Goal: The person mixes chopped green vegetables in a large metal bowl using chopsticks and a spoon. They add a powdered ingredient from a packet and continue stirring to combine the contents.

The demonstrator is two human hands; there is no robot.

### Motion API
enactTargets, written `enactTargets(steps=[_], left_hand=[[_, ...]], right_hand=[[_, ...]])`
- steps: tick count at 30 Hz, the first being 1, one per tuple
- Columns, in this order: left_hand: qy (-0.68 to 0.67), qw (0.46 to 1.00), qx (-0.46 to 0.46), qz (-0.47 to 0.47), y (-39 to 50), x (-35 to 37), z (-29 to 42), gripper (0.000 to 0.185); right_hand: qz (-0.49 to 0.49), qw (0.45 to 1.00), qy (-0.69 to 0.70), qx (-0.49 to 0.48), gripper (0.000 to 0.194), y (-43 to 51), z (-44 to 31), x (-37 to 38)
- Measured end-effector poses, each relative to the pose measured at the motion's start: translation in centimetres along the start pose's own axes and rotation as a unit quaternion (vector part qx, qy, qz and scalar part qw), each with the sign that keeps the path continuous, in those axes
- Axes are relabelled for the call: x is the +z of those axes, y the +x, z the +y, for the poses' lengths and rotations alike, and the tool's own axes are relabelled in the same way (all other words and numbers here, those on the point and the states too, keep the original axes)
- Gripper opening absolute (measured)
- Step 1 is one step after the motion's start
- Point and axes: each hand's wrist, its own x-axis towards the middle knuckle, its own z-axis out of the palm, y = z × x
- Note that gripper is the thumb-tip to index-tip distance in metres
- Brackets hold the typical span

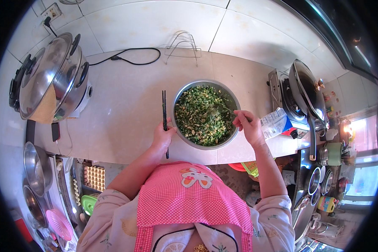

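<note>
A round metal bowl (208, 147) stands near the front of the counter. It holds a chopped mix of green leaves and yellow-brown bits (198, 116). My right hand (248, 127) grips the handle of a spoon (228, 110) at the bowl's right rim, and the spoon's head rests in the mix. At the left rim is my left hand (163, 137), its fingertips by the bowl's side. A pair of black chopsticks (164, 108) is held in it, pointing away from me. Whether the left fingers also press the bowl is hard to tell.
Left stands a large lidded steel pot (47, 85) with a cloth (44, 108) over it. A black cable (138, 64) and a wire rack (182, 47) lie at the back. To the right are a plastic packet (274, 123), a gas stove (297, 127) and a lidded pan (307, 88).
</note>
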Motion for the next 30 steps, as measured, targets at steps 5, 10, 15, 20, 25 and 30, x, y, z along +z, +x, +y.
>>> enactTargets(steps=[5, 10, 15, 20, 25, 30], left_hand=[[0.006, 1.0, -0.001, 0.008, -0.1, 0.0, -0.1, 0.047], [-0.017, 1.0, -0.016, 0.013, -0.4, 0.3, 0.4, 0.048], [-0.033, 0.999, -0.027, -0.001, -0.7, 0.3, 1.0, 0.05], [-0.017, 1.0, -0.012, 0.009, -0.3, 0.2, 0.3, 0.05], [0.017, 1.0, 0.014, 0.012, 0.2, 0.0, -0.5, 0.048], [0.016, 1.0, 0.016, 0.007, 0.1, 0.1, -0.2, 0.047]], right_hand=[[-0.019, 0.973, -0.221, 0.062, 0.025, -1.2, 2.6, -1.3], [0.067, 0.943, 0.165, 0.281, 0.022, -1.1, 6.9, 0.9], [0.103, 0.863, 0.368, 0.332, 0.022, 0.4, 8.2, 4.0], [0.071, 0.91, 0.315, 0.261, 0.023, 1.3, 6.8, 3.1], [0.037, 0.942, 0.269, 0.199, 0.022, 1.5, 2.0, 1.5], [-0.067, 0.998, -0.004, 0.016, 0.021, 0.5, -0.6, 0.9]])
